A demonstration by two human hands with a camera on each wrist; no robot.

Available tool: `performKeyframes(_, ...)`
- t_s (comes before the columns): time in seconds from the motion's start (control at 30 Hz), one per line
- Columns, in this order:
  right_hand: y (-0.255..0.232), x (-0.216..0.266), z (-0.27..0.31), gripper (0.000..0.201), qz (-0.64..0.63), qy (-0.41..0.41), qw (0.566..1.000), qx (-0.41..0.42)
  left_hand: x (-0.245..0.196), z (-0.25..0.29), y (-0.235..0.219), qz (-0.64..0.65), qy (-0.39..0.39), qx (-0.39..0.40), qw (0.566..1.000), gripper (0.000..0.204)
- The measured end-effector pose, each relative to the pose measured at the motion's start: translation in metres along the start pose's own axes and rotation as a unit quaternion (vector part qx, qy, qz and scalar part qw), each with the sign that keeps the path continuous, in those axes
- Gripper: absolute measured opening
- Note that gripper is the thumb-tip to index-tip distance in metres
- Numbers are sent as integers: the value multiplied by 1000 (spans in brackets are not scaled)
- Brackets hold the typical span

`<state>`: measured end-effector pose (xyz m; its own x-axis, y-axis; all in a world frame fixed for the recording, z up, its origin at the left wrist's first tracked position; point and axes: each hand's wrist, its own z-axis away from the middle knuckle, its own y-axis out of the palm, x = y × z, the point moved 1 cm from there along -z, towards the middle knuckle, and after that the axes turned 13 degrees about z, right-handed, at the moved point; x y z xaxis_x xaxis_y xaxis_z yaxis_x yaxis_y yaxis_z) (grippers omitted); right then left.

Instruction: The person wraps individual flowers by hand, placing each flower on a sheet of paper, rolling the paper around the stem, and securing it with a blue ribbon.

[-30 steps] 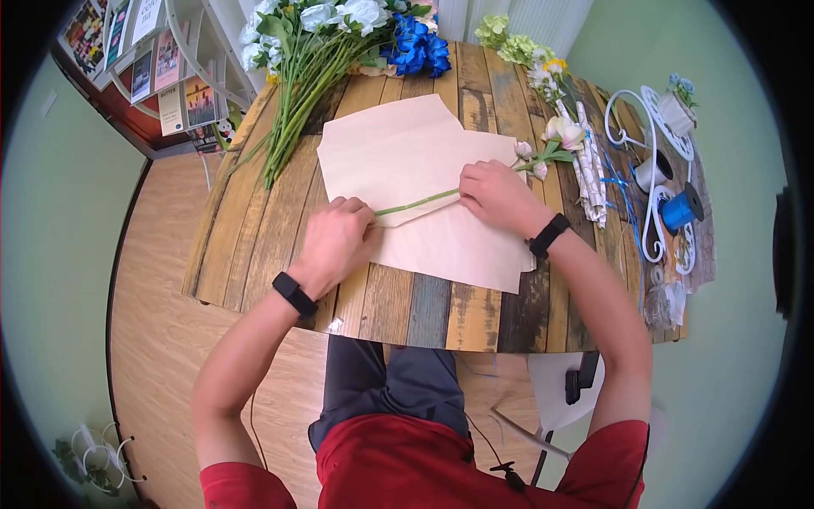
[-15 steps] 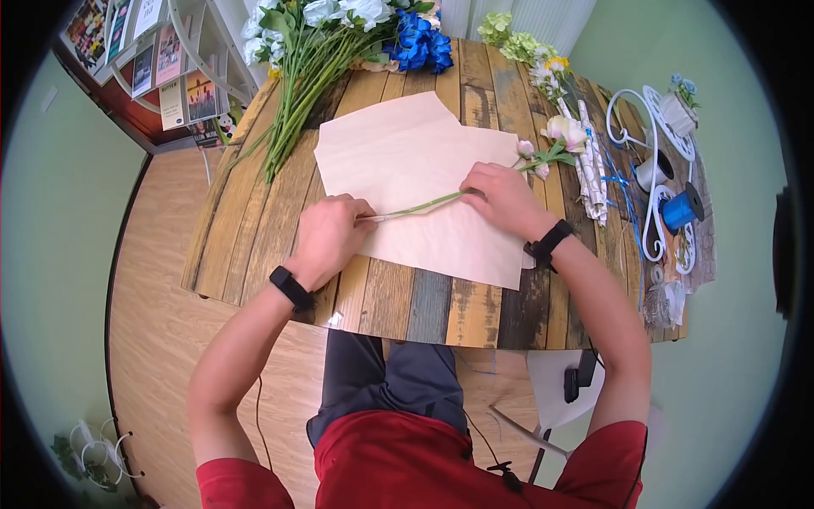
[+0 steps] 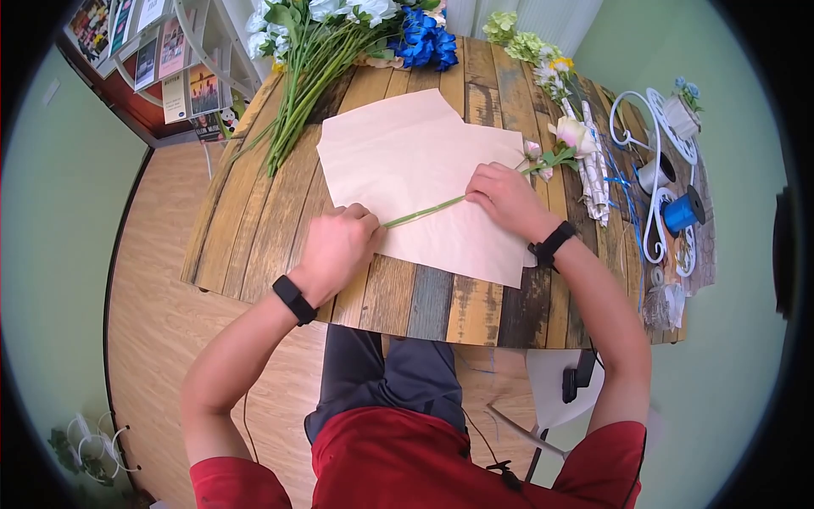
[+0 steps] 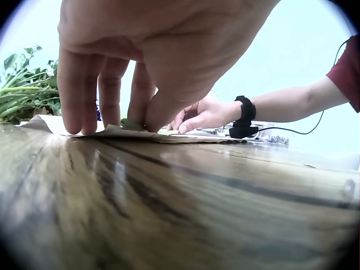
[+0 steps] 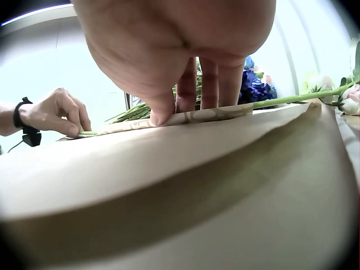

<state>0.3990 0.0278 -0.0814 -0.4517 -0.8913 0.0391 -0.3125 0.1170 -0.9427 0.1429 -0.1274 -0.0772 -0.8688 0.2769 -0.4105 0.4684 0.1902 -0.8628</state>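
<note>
A long green flower stem (image 3: pixel 415 215) lies slantwise across pinkish-tan wrapping paper (image 3: pixel 398 153), its pale pink bloom (image 3: pixel 570 136) and small buds past the paper's right edge. My left hand (image 3: pixel 341 246) pinches the stem's lower end by the paper's left edge. Its fingers (image 4: pixel 109 93) point down at the paper in the left wrist view. Higher up the stem, my right hand (image 3: pixel 506 197) grips with thumb and fingertips. In the right wrist view, a patterned paper edge (image 5: pixel 214 114) lies along the stem under that thumb. Both palms hide the gripped parts.
Long-stemmed white flowers (image 3: pixel 314 102) and a blue bloom (image 3: pixel 426 41) lie at the back left of the wooden table (image 3: pixel 280 229). Rolled paper (image 3: pixel 593 170), white scrollwork (image 3: pixel 653 170) and a blue ribbon spool (image 3: pixel 681 212) stand on the right.
The left hand first shifts slightly, showing a pale stem end beside it, then moves back over that end. The right hand shifts slightly right. The paper fold seen along the stem earlier now lies flatter.
</note>
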Motion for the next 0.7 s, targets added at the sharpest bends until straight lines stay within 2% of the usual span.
performKeyframes(0.23,1,2,-2,9,13,0,1000,1,0,1,1,-49,36,-10,998,12)
performKeyframes(0.33,4,3,-2,9,14,8,1000,-2,-4,1,-3,-33,18,8,999,13)
performKeyframes(0.43,4,3,-3,8,21,13,1000,9,-3,1,-3,-72,26,33,997,13)
performKeyframes(0.6,5,3,-3,7,18,19,1000,4,3,-1,-1,-98,100,14,990,12)
performKeyframes(0.7,5,3,-4,7,13,28,1000,-2,6,-1,0,-104,110,27,988,13)
